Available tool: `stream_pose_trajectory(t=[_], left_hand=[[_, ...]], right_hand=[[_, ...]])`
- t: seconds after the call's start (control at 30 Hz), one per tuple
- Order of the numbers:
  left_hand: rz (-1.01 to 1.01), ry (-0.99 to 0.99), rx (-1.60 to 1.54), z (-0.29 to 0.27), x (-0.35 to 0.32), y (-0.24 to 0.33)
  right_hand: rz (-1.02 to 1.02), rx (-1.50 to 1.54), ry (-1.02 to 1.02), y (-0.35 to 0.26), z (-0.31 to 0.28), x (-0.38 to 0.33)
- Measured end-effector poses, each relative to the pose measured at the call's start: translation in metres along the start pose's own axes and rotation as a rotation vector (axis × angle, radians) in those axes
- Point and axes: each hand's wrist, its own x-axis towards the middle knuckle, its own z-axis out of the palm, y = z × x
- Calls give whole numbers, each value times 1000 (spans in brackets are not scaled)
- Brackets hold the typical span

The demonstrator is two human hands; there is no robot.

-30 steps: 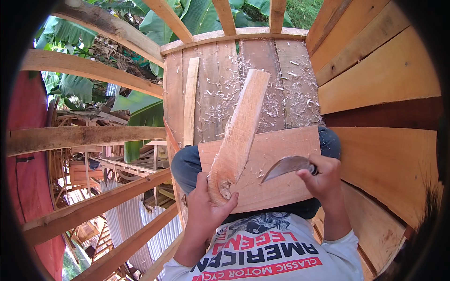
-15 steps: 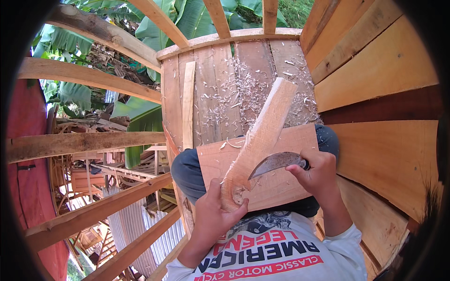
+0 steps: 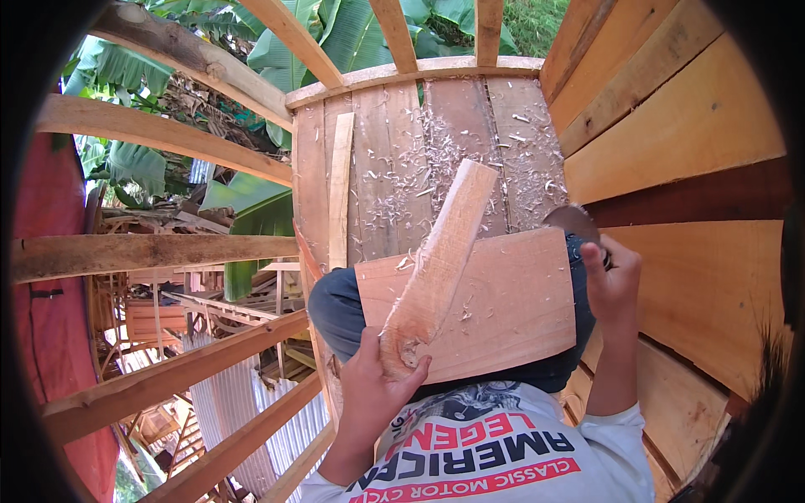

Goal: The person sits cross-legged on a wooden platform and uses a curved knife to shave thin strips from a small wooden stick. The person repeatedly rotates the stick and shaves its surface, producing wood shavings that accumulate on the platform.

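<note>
My left hand (image 3: 381,369) grips the lower end of a long carved piece of wood (image 3: 443,251), close to a rounded notch cut in its side. The piece slants up and away to the right, over a flat wooden board (image 3: 511,306) lying across my lap. My right hand (image 3: 615,277) is closed round the handle of a knife with a curved blade (image 3: 573,220). Out beyond the board's right edge, over my knee, the blade is held apart from the wood and looks slightly blurred. Most of the handle is hidden by my fingers.
Curled wood shavings (image 3: 411,184) are scattered over the plank floor (image 3: 314,168). A narrow wooden strip (image 3: 340,193) lies on the left of it. Wooden rails (image 3: 168,142) edge the left side, and a plank wall (image 3: 696,293) stands close on my right.
My right hand has swung the knife off the carved wood, to the right and up past the board's edge. The far end of the carved piece has tipped left and slightly nearer.
</note>
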Motion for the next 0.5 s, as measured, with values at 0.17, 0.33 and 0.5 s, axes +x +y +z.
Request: stream_pose_trajectory(t=[0.17,0.33,0.5], left_hand=[[80,46,0,-4,11,8],[48,21,-14,-4,9,6],[92,22,-2,2,10,9]], right_hand=[[22,200,-244,-11,29,-34],[68,253,-387,-25,36,-33],[109,448,-424,-32,35,-31]])
